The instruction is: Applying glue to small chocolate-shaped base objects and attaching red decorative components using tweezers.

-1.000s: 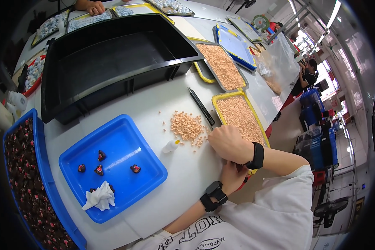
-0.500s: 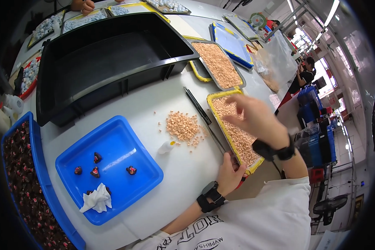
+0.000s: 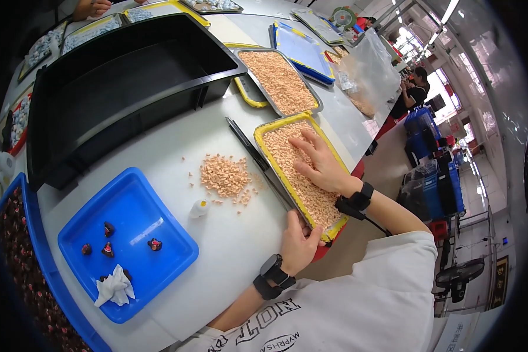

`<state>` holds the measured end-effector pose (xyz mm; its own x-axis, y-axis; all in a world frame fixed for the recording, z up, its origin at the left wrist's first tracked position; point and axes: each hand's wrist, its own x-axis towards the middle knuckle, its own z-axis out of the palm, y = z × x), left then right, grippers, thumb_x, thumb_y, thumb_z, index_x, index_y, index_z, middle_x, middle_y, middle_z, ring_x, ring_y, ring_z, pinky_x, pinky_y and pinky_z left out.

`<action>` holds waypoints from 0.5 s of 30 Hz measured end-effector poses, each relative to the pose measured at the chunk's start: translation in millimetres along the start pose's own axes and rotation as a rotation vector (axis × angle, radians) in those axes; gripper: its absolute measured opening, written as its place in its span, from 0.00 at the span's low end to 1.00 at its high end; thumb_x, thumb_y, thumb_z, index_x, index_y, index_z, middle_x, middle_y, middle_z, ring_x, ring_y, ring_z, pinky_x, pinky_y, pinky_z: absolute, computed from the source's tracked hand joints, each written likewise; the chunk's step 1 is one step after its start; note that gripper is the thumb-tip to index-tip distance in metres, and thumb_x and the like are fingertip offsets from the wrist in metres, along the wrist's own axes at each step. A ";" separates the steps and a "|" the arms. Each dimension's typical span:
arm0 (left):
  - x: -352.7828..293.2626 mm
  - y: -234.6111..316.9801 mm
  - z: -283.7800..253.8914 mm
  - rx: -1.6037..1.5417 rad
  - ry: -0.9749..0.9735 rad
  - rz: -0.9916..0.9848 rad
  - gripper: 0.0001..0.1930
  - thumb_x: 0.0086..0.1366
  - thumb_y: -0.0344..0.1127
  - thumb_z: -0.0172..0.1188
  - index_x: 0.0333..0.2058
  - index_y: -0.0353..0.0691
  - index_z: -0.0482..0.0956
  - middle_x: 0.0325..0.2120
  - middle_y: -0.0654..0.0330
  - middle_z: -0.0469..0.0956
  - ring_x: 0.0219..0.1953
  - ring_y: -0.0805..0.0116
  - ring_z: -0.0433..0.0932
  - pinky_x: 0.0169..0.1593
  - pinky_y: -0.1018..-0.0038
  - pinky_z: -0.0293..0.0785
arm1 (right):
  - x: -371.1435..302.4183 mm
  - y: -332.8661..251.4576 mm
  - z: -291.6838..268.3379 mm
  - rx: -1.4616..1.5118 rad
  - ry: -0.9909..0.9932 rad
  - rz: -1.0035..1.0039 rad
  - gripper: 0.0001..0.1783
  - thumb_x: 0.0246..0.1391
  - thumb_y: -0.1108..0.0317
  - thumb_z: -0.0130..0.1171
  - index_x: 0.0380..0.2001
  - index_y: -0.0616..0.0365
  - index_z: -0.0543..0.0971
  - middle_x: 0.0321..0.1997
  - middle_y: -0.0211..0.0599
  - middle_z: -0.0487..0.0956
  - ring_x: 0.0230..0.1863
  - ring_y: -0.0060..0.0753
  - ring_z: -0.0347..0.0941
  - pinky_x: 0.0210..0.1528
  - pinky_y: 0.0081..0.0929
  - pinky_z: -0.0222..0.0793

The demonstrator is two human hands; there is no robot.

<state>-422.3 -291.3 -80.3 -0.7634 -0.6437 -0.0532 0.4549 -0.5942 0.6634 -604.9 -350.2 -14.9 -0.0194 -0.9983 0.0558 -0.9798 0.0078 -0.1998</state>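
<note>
Yellow tray (image 3: 262,136) of orange pellets, on table's right edge: near corner is gripped by left hand (image 3: 299,242); right hand (image 3: 321,164) is laid flat, fingers open, on pellets. Loose pellet pile (image 3: 224,176) alongside, w/ blue tray (image 3: 129,211) further left.

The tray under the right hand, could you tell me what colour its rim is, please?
Yellow rim, seen in the head view.

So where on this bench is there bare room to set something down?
Bare white table lies between the black bin and the blue tray, and below the pellet pile. Crowded: the yellow tray, under both hands.
</note>
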 end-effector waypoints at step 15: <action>0.3 1.3 0.3 0.001 0.000 -0.011 0.21 0.62 0.21 0.51 0.50 0.27 0.52 0.45 0.46 0.70 0.42 0.67 0.77 0.35 0.78 0.81 | 10.2 -26.1 -0.1 -0.004 -0.009 -0.100 0.10 0.55 0.64 0.56 0.35 0.58 0.72 0.36 0.44 0.71 0.34 0.48 0.71 0.36 0.38 0.67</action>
<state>-422.2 -292.1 -79.2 -0.7685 -0.6370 -0.0602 0.4460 -0.6008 0.6634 -579.6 -360.6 -9.1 0.0807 -0.9945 0.0669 -0.9776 -0.0921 -0.1895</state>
